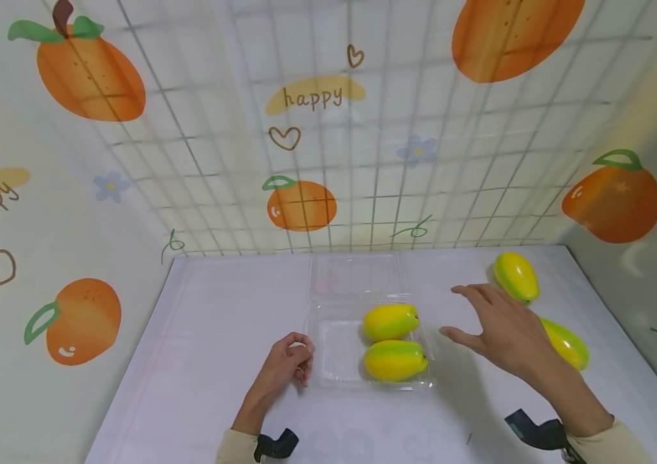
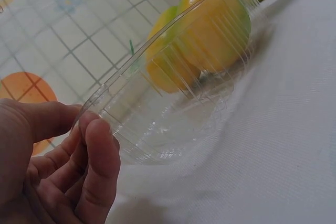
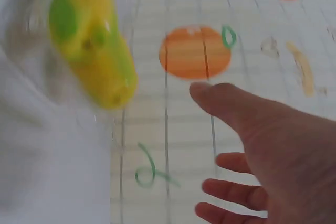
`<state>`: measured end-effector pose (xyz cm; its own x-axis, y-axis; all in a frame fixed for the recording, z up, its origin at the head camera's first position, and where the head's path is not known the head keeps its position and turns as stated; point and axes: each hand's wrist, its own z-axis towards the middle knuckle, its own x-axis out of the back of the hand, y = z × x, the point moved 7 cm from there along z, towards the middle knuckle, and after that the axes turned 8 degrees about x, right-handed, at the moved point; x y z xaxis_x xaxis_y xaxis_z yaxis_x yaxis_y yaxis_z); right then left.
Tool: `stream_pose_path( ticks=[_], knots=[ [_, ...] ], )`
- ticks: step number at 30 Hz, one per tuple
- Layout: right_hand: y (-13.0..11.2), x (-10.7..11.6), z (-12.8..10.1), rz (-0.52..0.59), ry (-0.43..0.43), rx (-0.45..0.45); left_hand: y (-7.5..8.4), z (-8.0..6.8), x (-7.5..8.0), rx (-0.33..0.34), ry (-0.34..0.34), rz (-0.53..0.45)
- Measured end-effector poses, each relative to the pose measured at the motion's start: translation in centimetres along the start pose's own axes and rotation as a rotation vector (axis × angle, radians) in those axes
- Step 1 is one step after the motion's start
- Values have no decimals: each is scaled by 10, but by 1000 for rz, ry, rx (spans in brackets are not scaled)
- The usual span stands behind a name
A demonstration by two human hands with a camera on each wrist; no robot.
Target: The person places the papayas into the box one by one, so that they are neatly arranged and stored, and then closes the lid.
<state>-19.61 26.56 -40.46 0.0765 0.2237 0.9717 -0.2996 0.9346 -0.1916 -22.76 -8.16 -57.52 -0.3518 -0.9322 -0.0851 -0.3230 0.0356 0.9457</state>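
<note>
A clear plastic clamshell box [image 1: 336, 354] lies opened on the white table, its lid folded back. Two yellow-green papayas, a rear one [image 1: 391, 322] and a front one [image 1: 396, 362], sit side by side in its right half. My left hand [image 1: 286, 361] pinches the box's left rim between thumb and fingers; the left wrist view shows this grip on the clear wall [image 2: 157, 114]. In the air right of the box is my right hand [image 1: 505, 332], thumb and fingers spread, holding nothing. Near it lie two more papayas, one behind [image 1: 516, 274] and one partly hidden by the wrist [image 1: 570, 347].
The lid [image 1: 358, 277] lies flat behind the box. A curtain [image 1: 218, 161] with orange prints and a grid behind it rises at the table's back edge, with printed walls on both sides. Dark straps [image 1: 537, 430] sit at both wrists.
</note>
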Motion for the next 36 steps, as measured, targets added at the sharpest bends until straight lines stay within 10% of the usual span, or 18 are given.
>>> stream_pose_path(
  ticks=[8, 36],
  knots=[
    [47, 26, -16, 19, 173, -145, -1, 1, 1, 1, 10, -10],
    [175, -26, -56, 101, 7, -585, -1, -1, 0, 0, 0, -30]
  ],
)
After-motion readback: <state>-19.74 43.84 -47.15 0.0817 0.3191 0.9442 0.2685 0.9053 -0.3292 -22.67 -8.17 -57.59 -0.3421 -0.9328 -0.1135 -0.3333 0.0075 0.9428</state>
